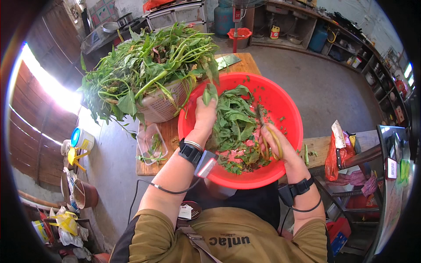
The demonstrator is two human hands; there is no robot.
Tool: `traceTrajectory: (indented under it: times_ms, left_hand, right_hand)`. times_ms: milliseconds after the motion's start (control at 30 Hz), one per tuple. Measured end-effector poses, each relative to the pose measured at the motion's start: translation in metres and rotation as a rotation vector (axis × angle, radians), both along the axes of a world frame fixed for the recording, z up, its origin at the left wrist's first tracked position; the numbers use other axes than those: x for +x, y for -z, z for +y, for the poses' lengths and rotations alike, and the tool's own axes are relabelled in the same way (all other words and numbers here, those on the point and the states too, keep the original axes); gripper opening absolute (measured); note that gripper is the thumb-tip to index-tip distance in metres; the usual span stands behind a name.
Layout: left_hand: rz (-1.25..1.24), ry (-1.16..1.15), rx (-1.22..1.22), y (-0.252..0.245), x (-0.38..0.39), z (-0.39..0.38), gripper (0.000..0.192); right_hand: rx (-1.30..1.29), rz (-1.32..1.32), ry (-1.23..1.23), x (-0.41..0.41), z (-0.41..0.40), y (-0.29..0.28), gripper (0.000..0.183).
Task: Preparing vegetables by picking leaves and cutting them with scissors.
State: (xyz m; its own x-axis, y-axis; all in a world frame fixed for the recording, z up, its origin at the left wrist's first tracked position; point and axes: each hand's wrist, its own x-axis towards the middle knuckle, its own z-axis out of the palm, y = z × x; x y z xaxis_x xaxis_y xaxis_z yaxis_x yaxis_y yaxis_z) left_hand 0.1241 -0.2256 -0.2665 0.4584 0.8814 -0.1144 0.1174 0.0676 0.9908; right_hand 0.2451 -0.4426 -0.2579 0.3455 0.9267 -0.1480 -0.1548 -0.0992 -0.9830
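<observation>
Over the left rim of a red plastic basin (292,111), my left hand (206,113) holds a green leaf (210,94) upright between its fingers. My right hand (274,141) grips scissors with yellowish handles (279,148) inside the basin's right part, the dark blades pointing away from me. Whether the blades are apart is too small to tell. Loose green leaves (235,115) are heaped between both hands, with chopped bits stuck to the basin's wall. Beyond my left hand, a pale perforated plastic basket (161,105) is piled high with leafy green stems (164,59).
A wooden board (172,138) lies under the basin, bearing a clear plastic tray (152,144) with scraps and a metal cleaver blade (227,61) at the back. On the right, a black-handled knife (338,139) lies by a red plastic bag (331,161). A cable hangs from my left wrist.
</observation>
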Motion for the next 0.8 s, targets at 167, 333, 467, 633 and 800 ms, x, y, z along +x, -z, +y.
traceTrajectory:
  times_ms: [167, 333, 467, 633, 800]
  left_hand:
    - [0.152, -0.069, 0.432, -0.023, 0.016, -0.037, 0.07]
    - [0.286, 0.622, 1.007, -0.034, 0.028, -0.05, 0.031]
    - [0.497, 0.887, 1.212, 0.004, 0.049, -0.052, 0.023]
    - [0.868, 1.082, 1.233, 0.029, 0.057, -0.046, 0.021]
    - [0.626, 0.788, 1.072, -0.007, 0.048, -0.039, 0.028]
  right_hand:
    - [-0.014, 0.147, 0.338, 0.016, 0.003, 0.006, 0.032]
    - [0.035, 0.171, 0.27, 0.013, 0.004, 0.003, 0.033]
    - [0.055, 0.227, 0.302, 0.01, 0.005, 0.005, 0.033]
    - [0.061, 0.273, 0.329, 0.013, 0.003, 0.005, 0.032]
    - [0.068, 0.244, 0.321, 0.014, 0.003, 0.008, 0.03]
